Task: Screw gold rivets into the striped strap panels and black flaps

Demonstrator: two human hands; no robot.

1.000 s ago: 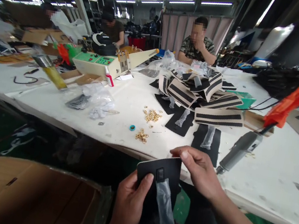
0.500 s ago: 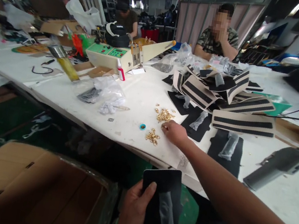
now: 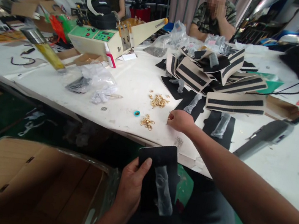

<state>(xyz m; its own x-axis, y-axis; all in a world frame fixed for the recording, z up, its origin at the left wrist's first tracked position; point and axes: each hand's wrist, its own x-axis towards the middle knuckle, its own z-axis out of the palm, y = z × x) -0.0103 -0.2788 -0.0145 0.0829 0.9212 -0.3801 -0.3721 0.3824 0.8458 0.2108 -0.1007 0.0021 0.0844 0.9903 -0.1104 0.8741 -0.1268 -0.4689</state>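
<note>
My left hand [image 3: 133, 182] grips a black flat panel [image 3: 159, 156] by its left edge, thumb on top, in front of the table edge. A clear plastic strip or bag [image 3: 163, 191] lies along the panel's face. Over the table, my right hand [image 3: 180, 121] is closed in a pinch, with a small gold glint at the fingertips. To its left are two small heaps of gold-coloured metal pieces, an upper heap [image 3: 158, 101] and a lower heap [image 3: 147, 122]. Beside the lower one sits a small blue round cap [image 3: 137, 113].
Beige pieces with black strips [image 3: 235, 102] pile up at the back right, over more black panels [image 3: 218, 130]. A cream machine [image 3: 92, 42] and a red-and-white bottle [image 3: 110, 56] stand left. An open cardboard box [image 3: 24, 182] is below the table. Another person [image 3: 215, 17] sits opposite.
My right hand has pulled away from the gold heaps, to the right, its fingers closed. My left hand still holds the black panel. The whole view has shifted a little.
</note>
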